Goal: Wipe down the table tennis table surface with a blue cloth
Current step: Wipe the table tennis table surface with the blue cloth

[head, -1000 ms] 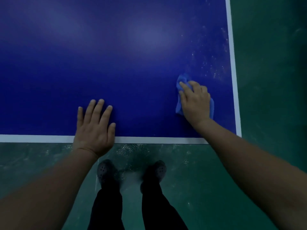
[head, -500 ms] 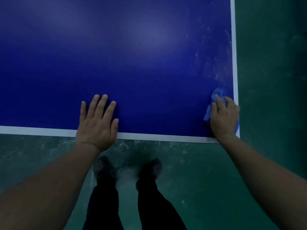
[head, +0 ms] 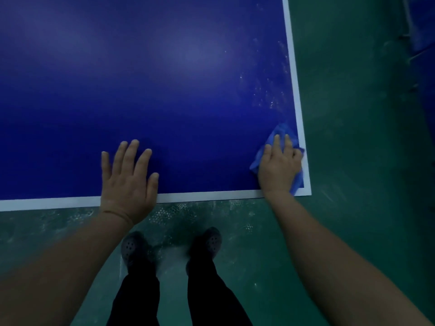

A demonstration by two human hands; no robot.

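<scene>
Pressing my right hand [head: 279, 167] flat on the blue cloth [head: 281, 131] at the table [head: 141, 78] corner; left hand [head: 128, 177] spread open, palm down; green floor [head: 353, 161] below.

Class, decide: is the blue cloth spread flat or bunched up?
Bunched: the blue cloth shows crumpled folds around the right hand pressing it.

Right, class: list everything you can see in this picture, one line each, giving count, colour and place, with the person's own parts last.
Table tennis table: one, dark blue with white edge lines, filling the upper left.
Blue cloth: one, bunched under the right hand at the table's near right corner.
Dusty specks: a whitish patch, on the table beyond the cloth.
Floor: green, scuffed, around the table.
Shoes: two, grey with holes, on the floor.
Trousers: dark, bottom centre.
Left hand: flat on the table's near edge.
Right hand: pressing the cloth.
</scene>
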